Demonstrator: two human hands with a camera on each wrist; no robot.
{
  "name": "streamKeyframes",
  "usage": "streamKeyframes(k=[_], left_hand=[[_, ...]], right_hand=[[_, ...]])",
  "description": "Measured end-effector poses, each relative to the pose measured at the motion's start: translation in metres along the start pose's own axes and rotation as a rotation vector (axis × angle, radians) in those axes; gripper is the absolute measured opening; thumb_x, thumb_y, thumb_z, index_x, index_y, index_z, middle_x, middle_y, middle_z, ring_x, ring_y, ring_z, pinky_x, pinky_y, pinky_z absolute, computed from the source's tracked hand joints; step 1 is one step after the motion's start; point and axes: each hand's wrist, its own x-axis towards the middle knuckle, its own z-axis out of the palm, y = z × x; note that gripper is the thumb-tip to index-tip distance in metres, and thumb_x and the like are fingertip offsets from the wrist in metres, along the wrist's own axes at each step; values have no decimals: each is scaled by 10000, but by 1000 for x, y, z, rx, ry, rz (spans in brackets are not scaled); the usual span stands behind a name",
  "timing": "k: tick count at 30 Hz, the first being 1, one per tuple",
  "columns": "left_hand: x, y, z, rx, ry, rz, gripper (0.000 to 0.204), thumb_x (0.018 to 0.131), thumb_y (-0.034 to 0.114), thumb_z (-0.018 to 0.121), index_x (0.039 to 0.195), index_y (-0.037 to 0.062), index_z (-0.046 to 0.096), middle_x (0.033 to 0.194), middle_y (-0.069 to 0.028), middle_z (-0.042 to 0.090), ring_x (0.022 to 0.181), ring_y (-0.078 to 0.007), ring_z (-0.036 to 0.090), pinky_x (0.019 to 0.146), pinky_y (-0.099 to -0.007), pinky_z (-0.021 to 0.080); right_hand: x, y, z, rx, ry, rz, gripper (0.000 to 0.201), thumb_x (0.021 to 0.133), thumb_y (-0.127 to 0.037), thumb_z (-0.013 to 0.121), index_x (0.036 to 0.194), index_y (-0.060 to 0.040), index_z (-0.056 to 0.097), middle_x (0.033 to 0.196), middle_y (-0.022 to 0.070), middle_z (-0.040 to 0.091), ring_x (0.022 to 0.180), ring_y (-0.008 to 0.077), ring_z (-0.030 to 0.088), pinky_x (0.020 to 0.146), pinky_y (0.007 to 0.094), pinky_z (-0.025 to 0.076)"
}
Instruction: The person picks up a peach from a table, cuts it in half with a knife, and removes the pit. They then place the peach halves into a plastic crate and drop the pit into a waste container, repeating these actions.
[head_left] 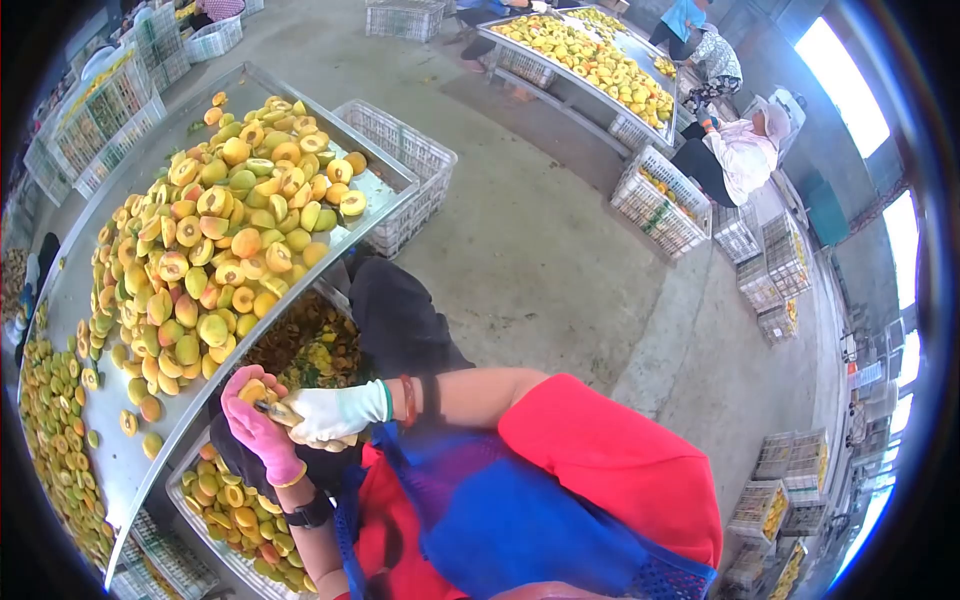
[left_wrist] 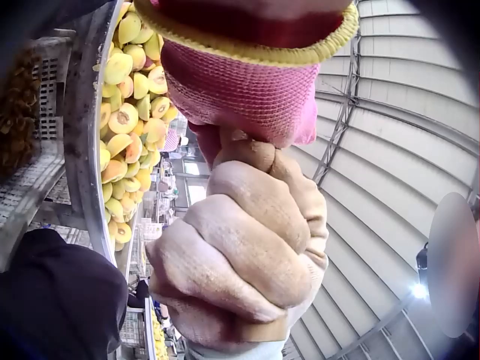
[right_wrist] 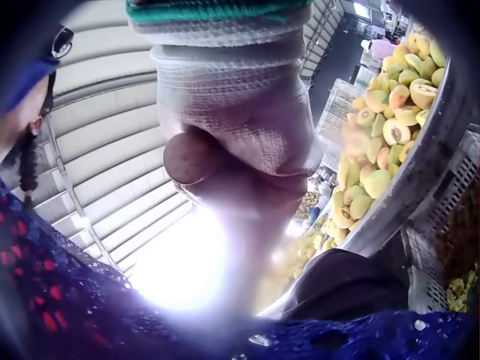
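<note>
I see my pink-gloved left hand (head_left: 258, 425) curled around a peach half (head_left: 252, 391) above my lap, steadying it while my white-gloved right hand (head_left: 325, 413) grips a pitting tool (head_left: 272, 407) against it, beside the counter (head_left: 120, 455)

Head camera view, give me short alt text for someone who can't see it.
A person's two gloved hands, the left hand in pink and the right hand in white, grip a yellow peach together over a crate of halved fruit. Beside them, a long metal table holds heaped halved peaches, and other workers sit at a second table beyond.
</note>
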Motion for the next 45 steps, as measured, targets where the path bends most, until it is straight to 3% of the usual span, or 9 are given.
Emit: streamKeyframes(k=[13, 16, 23, 30, 33, 39, 41, 43, 45], left_hand=[[-1, 22, 3, 101, -217, 122, 519, 1042, 448, 436, 1167, -39, 560, 1031, -129, 658, 806, -172, 639, 732, -305, 540], [-3, 7, -2, -1, -91, -13, 464, 1050, 392, 443, 1163, -41, 566, 1045, -118, 664, 839, -161, 645, 759, -298, 536], [2, 7, -16, -74, -277, -68, 409, 1059, 351, 430, 1139, -14, 597, 1005, -106, 670, 824, -152, 642, 747, -295, 533], [3, 16, -2, -295, 102, -148, 459, 1053, 426, 414, 1080, 5, 595, 947, -114, 661, 767, -186, 650, 655, -318, 565], [15, 4, -35, -717, 398, -223, 512, 1036, 485, 423, 1087, 4, 593, 952, -128, 653, 768, -212, 656, 638, -332, 572], [-10, 7, -142, -243, 720, 82, 402, 1043, 387, 431, 1165, 38, 588, 1040, -122, 643, 890, -249, 648, 775, -370, 558], [-30, -28, -211, 1337, 782, 363, 350, 1034, 304, 456, 1192, 20, 586, 1083, -140, 633, 870, -226, 639, 738, -327, 546], [-48, -71, -271, 380, 960, -90, 396, 984, 292, 538, 1238, -12, 545, 1051, -190, 631, 982, -322, 625, 856, -389, 502], [-72, -122, -338, 855, 883, -329, 533, 953, 367, 569, 1310, -24, 505, 1215, -261, 574, 1152, -383, 541, 979, -465, 438]], right_hand=[[11, 30, -10, 255, -161, 79, 188, 968, -205, 564, 802, -129, 518, 576, -41, 466, 451, 78, 451, 400, 282, 343], [18, 34, -17, -339, -143, -67, 103, 928, -172, 575, 1014, -151, 523, 628, -40, 468, 458, 77, 444, 396, 243, 347], [6, 10, -13, 312, -258, 251, 141, 964, -145, 602, 990, -115, 467, 651, -48, 426, 456, 60, 378, 403, 210, 304], [22, 21, -6, 191, -14, 134, 110, 911, -68, 595, 947, -45, 494, 670, -14, 454, 484, 74, 435, 410, 228, 391], [25, 37, -13, 350, 18, 277, 140, 906, -108, 621, 938, -48, 499, 672, -17, 450, 481, 72, 416, 417, 226, 391], [30, 54, -17, -49, 124, 283, 155, 909, -143, 636, 978, -60, 524, 695, -34, 455, 538, 59, 427, 464, 217, 385], [33, 62, -17, 23, 166, 308, 149, 912, -135, 630, 1003, -63, 537, 702, -34, 460, 539, 59, 430, 462, 222, 387], [36, 65, -18, 156, 177, 294, 134, 919, -117, 617, 1015, -59, 545, 722, -21, 501, 556, 67, 471, 465, 229, 411], [38, 62, -15, -132, 155, 257, 112, 937, -167, 620, 1017, -115, 563, 723, -50, 526, 562, 66, 491, 470, 234, 405]])
